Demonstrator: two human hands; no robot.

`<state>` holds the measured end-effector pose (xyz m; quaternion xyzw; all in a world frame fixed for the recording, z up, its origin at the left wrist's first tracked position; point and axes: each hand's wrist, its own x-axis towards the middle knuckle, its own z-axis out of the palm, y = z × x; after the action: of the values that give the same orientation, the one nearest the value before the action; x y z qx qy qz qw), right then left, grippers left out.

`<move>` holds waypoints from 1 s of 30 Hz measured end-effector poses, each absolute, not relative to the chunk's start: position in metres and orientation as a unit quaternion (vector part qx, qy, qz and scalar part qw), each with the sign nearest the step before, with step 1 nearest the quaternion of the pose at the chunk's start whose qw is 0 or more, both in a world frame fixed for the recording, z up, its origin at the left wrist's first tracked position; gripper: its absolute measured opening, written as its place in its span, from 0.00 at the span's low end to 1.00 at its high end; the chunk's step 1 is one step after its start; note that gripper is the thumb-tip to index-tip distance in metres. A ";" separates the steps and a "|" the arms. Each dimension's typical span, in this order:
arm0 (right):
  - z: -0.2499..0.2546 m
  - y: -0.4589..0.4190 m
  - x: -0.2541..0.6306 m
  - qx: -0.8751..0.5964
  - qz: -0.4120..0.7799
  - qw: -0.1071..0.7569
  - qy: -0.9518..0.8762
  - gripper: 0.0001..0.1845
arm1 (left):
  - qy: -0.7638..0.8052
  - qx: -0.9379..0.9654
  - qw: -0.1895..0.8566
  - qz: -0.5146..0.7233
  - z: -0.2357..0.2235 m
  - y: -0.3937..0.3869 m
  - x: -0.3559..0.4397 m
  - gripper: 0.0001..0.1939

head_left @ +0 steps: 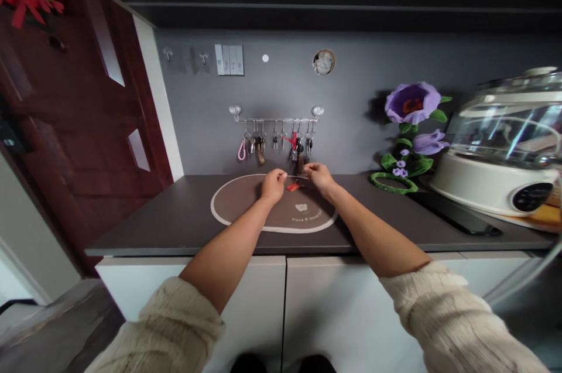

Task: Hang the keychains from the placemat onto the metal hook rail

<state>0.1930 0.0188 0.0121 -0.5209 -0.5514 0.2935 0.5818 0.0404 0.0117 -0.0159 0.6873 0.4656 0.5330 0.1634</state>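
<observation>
Left hand curls part-closed at the mat's middle, and I cannot tell if it grips anything. Right hand pinches thumb to fingers, its hold too small to tell. Between the 2 hands, a red key tag lies on an oval brown mat. Farther on, keys hang from a metal wall rail.

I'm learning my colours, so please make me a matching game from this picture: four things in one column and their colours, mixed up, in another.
Things:
1. Small tag
2. Oval mat
3. Artificial flower
4. Knitted sleeve

Colours:
A. Cream
B. Red
C. Purple
D. Brown with a white edge

Right pairs: 1-B, 2-D, 3-C, 4-A
</observation>
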 end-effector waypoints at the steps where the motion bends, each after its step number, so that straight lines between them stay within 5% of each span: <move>1: 0.008 0.018 0.194 -0.535 0.262 0.558 -0.577 0.02 | 0.468 0.689 0.162 0.530 -0.016 0.012 0.040 0.08; 7: 0.001 0.017 0.198 -0.573 0.149 0.437 -0.677 0.06 | 0.476 0.698 0.163 0.509 -0.017 0.013 0.039 0.06; 30: 0.004 0.021 0.197 -0.557 0.144 0.414 -0.706 0.05 | 0.492 0.715 0.154 0.471 -0.023 0.018 0.039 0.07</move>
<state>0.1974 0.0210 0.0045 -0.5565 -0.7059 0.1441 0.4139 0.0395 0.0179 -0.0228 0.7154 0.4923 0.4712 0.1542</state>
